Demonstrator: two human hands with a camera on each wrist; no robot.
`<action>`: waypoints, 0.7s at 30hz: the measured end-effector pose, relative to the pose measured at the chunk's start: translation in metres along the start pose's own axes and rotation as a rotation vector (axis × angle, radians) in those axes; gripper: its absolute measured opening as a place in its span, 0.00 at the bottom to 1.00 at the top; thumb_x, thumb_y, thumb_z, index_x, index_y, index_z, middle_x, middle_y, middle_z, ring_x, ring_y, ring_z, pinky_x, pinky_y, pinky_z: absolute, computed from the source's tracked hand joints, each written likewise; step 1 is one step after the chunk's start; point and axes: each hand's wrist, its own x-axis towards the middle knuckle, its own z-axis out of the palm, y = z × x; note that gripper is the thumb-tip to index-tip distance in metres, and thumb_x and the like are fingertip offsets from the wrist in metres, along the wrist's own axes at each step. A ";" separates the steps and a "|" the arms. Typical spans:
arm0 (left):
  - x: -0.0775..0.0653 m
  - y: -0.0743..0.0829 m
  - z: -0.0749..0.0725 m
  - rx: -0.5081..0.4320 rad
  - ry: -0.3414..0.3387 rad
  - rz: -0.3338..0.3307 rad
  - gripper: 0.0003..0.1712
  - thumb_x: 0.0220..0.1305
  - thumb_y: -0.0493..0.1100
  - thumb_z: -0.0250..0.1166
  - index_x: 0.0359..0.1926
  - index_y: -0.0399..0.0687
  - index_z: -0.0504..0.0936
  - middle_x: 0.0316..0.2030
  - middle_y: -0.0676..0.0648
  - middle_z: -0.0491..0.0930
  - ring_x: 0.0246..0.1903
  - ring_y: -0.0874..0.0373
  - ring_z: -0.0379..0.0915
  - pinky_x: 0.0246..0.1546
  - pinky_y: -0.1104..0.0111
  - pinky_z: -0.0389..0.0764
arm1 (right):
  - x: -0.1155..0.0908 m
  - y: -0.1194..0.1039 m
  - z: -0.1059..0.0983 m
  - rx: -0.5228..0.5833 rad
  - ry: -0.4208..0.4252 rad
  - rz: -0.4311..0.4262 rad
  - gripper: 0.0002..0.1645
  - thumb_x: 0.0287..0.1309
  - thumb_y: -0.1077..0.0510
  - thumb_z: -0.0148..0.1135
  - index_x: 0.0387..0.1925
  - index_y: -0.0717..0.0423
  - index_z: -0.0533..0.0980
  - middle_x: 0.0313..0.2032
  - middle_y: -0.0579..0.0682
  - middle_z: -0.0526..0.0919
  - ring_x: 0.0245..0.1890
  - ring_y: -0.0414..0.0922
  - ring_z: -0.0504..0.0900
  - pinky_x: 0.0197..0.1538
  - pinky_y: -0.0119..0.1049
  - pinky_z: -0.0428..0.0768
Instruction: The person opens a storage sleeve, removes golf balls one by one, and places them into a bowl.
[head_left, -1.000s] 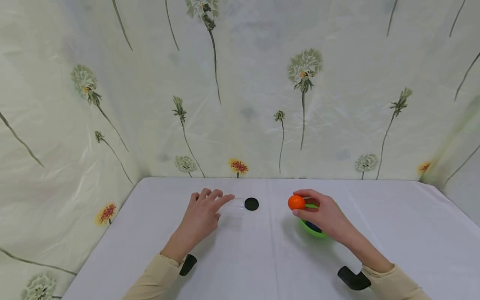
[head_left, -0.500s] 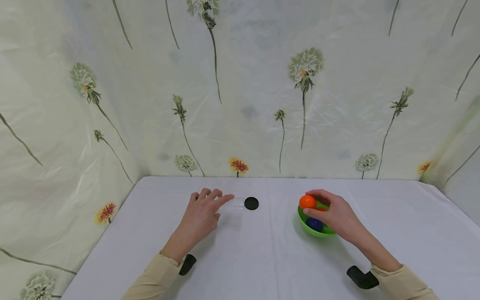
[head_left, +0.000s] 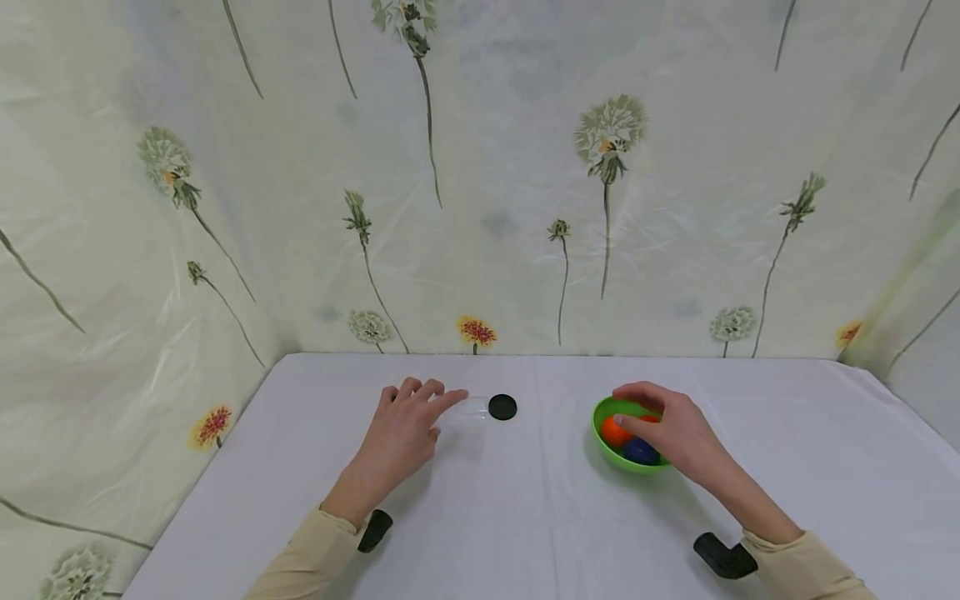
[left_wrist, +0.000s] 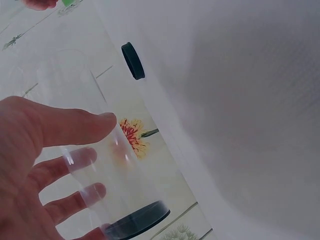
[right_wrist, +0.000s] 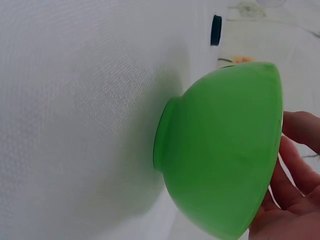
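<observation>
My left hand holds a clear cylindrical jar with a dark base, thumb on one side and fingers on the other. A round black lid lies just right of the jar, apart from it. My right hand hovers over the green bowl, thumb and fingers parted around its top. Inside the bowl sit an orange ball, a dark blue ball and another orange-red one, partly hidden by the thumb. In the right wrist view the bowl's outer wall hides its contents.
A white cloth covers the table. Behind it hangs a flower-patterned curtain, which also runs down the left side. Dark wrist-camera mounts stick out below both sleeves.
My right hand has moved right over the green bowl and let go of the orange ball, which dropped inside. The blue ball has shifted slightly right. My left hand has stayed still.
</observation>
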 end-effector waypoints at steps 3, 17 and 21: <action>0.000 0.000 0.000 0.001 0.003 0.006 0.36 0.55 0.34 0.72 0.63 0.64 0.76 0.51 0.52 0.75 0.51 0.50 0.68 0.45 0.54 0.69 | -0.001 0.000 0.000 0.013 0.000 -0.004 0.22 0.62 0.52 0.68 0.55 0.56 0.78 0.53 0.55 0.81 0.55 0.57 0.78 0.53 0.40 0.76; -0.001 -0.003 0.004 -0.088 0.030 -0.028 0.35 0.55 0.33 0.72 0.62 0.62 0.76 0.51 0.53 0.77 0.51 0.51 0.69 0.45 0.54 0.68 | -0.001 -0.003 0.006 0.079 -0.002 -0.024 0.24 0.62 0.52 0.67 0.57 0.57 0.76 0.54 0.57 0.80 0.56 0.57 0.77 0.49 0.21 0.72; 0.000 -0.004 0.007 -0.148 0.052 -0.055 0.35 0.53 0.33 0.73 0.62 0.60 0.76 0.52 0.53 0.78 0.51 0.51 0.70 0.46 0.52 0.69 | -0.001 -0.008 0.009 0.112 -0.011 -0.022 0.24 0.63 0.52 0.66 0.57 0.57 0.76 0.55 0.57 0.80 0.57 0.56 0.77 0.50 0.22 0.72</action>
